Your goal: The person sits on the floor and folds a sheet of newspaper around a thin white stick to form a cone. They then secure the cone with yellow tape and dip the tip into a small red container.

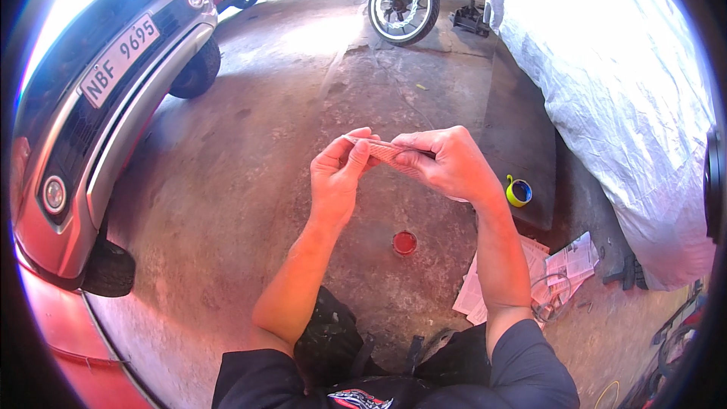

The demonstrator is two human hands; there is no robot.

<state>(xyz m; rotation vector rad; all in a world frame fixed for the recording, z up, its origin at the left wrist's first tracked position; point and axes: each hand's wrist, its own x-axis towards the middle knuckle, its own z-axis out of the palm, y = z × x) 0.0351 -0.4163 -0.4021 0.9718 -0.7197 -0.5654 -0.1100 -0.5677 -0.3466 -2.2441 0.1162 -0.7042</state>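
Note:
My left hand (342,163) pinches one end of a thin, folded piece of textured sheet material (392,154) between thumb and fingers. The other end is held by my right hand (443,159), which also grips a thin dark edge or object that I cannot make out. Both hands are raised over the concrete floor, a short way apart. Below them on the floor stands a small round container with red contents (404,243). A roll of yellow-green tape (519,192) lies to the right of my right forearm.
Newspaper sheets (571,261) and a coil of thin wire or tubing (551,295) lie at the right. A silver cover (613,96) drapes a large object there. A car (119,108) stands at the left, and a motorcycle's front wheel (404,7) is ahead.

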